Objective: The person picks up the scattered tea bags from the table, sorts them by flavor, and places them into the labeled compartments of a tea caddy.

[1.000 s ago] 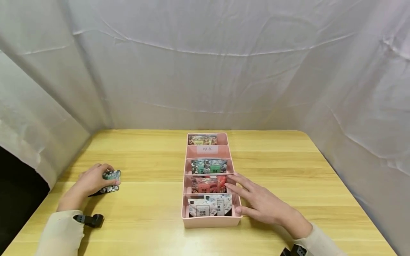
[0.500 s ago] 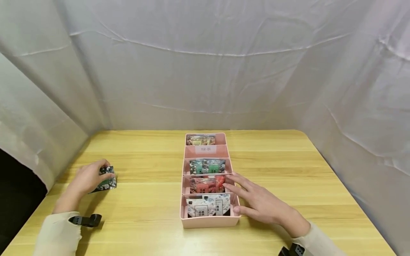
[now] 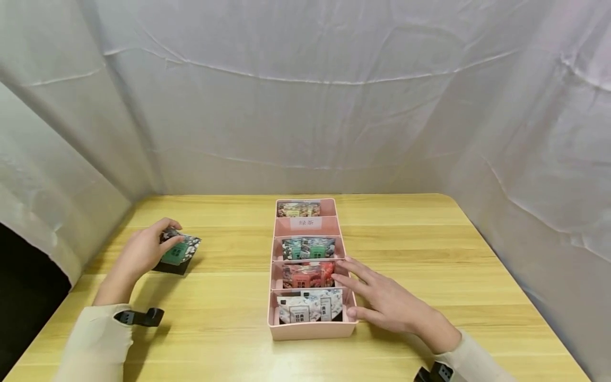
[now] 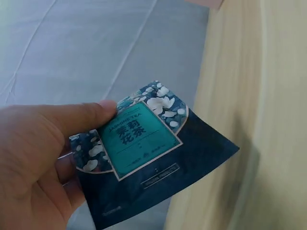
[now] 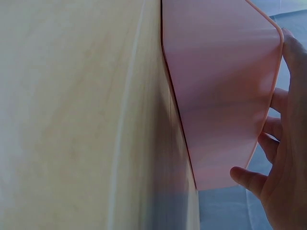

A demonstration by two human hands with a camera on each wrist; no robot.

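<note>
My left hand (image 3: 143,248) pinches a tea sachet (image 4: 139,139) between thumb and fingers, over the left side of the table. The sachet is dark blue with white flowers and a green label reading "Jasmine Tea". In the middle stands a long pink divided box (image 3: 312,332). Along its right rim rests my right hand (image 3: 396,305), fingers spread and fairly straight, fingertips at the edge and thumb by the front corner. White sachets (image 3: 300,310) fill the front compartment, red sachets (image 3: 305,276) the one behind, then green-labelled sachets (image 3: 317,248).
Yellow-labelled sachets (image 3: 298,209) stand in the box's rearmost compartment. Just in front of them, a divider carries a paper label (image 3: 306,223) with Chinese characters. A pale cloth (image 3: 305,106) hangs behind and beside the wooden table (image 3: 406,233).
Gripping the sachet, my left hand first shifts slightly left, then moves right and away from me, and the sachet's green label turns into view. My right hand stays at the box rim.
</note>
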